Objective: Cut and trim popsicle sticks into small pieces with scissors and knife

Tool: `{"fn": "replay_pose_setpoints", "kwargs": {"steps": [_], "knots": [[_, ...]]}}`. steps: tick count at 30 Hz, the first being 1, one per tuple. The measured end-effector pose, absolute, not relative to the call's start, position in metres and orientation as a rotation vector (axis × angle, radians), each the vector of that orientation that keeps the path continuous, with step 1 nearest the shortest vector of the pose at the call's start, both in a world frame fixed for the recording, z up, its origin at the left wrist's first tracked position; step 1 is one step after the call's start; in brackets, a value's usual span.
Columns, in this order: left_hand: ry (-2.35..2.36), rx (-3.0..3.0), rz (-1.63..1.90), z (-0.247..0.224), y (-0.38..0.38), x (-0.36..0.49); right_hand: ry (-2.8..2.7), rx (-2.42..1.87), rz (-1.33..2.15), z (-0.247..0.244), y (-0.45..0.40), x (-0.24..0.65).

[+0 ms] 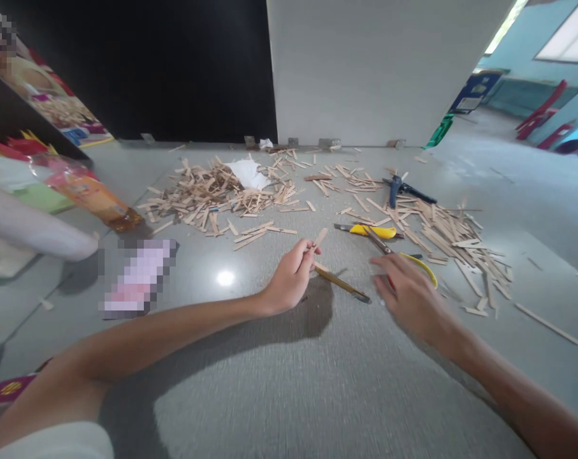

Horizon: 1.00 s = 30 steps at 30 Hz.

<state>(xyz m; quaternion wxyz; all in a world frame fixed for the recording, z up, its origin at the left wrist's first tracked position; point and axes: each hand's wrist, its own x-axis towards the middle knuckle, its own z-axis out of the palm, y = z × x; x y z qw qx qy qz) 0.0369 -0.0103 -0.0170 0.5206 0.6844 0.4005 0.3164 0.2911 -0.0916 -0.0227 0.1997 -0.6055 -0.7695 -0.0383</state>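
Note:
My left hand (291,280) pinches a short wooden stick (321,238) between thumb and fingers, its tip angled up and away. A gold-coloured utility knife (343,284) lies on the floor just right of that hand. My right hand (415,299) reaches over a pair of scissors (377,241), fingers stretched out and slightly blurred. The scissors' yellow handle loop (425,268) shows beyond the knuckles, and a bit of red handle shows by the fingers. Whether those fingers touch the scissors I cannot tell. A yellow utility knife (372,231) lies just beyond the scissors.
Wood sticks form a large pile (207,188) at left and a looser one (461,236) at right. Dark-handled pliers (406,189) and white paper (248,173) lie among them. A phone (140,277) and orange bottle (95,197) are left. A panel (365,70) stands behind.

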Motion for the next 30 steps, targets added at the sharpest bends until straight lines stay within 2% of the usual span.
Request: {"fn": "replay_pose_setpoints", "kwargs": {"steps": [2,5,15,24,30], "knots": [[1.030,1.593,0.851,-0.031,-0.014,0.037,-2.342,-1.491,-0.018,-0.020,-0.091,0.268],[1.042,1.607,0.896,-0.040,-0.017,0.034,-2.461,-1.447,0.046,-0.018,-0.085,0.242],[1.035,1.637,0.797,-0.039,-0.013,0.025,-2.103,-1.644,0.099,-0.050,-0.075,0.245],[1.014,1.683,0.827,-0.045,-0.012,0.023,-2.008,-1.256,0.042,-0.048,-0.077,0.244],[0.988,1.752,0.770,-0.041,-0.010,0.024,-2.034,-1.172,0.092,-0.047,-0.079,0.244]]}}
